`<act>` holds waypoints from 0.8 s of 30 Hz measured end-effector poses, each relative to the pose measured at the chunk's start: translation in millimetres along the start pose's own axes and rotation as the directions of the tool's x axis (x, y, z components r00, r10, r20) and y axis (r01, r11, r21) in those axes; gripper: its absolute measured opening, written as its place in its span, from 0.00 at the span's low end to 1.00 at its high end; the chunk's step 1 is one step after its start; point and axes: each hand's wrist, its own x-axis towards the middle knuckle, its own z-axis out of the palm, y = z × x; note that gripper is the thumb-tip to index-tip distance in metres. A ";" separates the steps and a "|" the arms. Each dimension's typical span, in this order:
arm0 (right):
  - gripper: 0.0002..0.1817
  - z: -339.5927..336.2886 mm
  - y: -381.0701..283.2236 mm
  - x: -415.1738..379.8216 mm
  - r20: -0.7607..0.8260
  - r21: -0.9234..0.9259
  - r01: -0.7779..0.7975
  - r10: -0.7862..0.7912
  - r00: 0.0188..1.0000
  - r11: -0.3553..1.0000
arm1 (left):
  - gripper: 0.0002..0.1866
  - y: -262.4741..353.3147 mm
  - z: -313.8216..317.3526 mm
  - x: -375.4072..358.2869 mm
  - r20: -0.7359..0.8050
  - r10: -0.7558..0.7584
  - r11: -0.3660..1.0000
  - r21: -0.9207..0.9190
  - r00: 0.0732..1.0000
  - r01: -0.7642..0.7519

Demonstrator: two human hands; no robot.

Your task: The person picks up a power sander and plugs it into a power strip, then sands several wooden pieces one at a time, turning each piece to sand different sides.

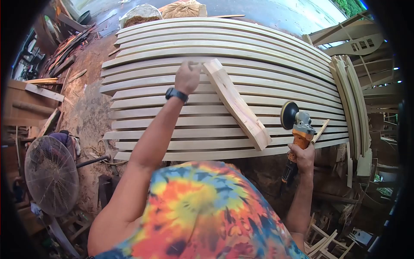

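My right hand (303, 156) grips the yellow and black body of an angle sander (303, 134), whose round dark disc (289, 115) points up and left over the slats. With a watch (177, 95) on its wrist, my left hand (188, 77) reaches over the far-middle slats, near the upper end of a thick, slightly curved wood piece (236, 102). Its fingers look curled but are smeared by motion. That piece lies slantwise across many long pale slats (181, 121) laid side by side in a wide row.
Several curved boards (350, 108) lie crosswise at the slats' right end. A caged fan (51, 176) stands at the lower left. Two filled sacks (183, 8) sit beyond the far edge. Wood scraps (64, 58) litter the ground at left, and a thin stick (321, 131) lies beside the sander.
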 end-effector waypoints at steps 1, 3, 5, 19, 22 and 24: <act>0.17 0.3 2.0 1.0 0.003 -0.003 0.006 -0.006 1.000 1.000 | 0.27 -5.3 10.8 18.3 -0.002 0.002 1.000 0.000 1.000 -0.002; 0.17 3.6 1.4 3.1 0.002 0.007 -0.003 0.003 1.000 1.000 | 0.27 -21.6 34.4 49.9 0.143 -0.125 0.979 -0.140 0.982 0.145; 0.17 5.9 -0.4 4.2 -0.003 0.016 -0.015 0.015 1.000 1.000 | 0.28 -27.8 46.2 65.5 0.352 -0.082 0.976 -0.162 0.932 0.147; 0.17 21.5 -16.8 21.7 0.069 -0.138 0.051 -0.042 0.997 0.989 | 0.24 -32.3 -107.6 -123.0 0.473 -0.171 0.572 -0.667 0.864 0.478; 0.19 29.1 -28.9 27.8 0.118 -0.170 0.057 -0.037 0.992 0.984 | 0.23 -41.6 -126.5 -150.2 0.371 -0.202 0.594 -0.689 0.907 0.414; 0.19 36.7 -35.2 35.4 0.165 -0.194 0.012 0.020 0.986 0.981 | 0.23 -45.4 -134.9 -156.9 0.368 -0.217 0.604 -0.677 0.904 0.420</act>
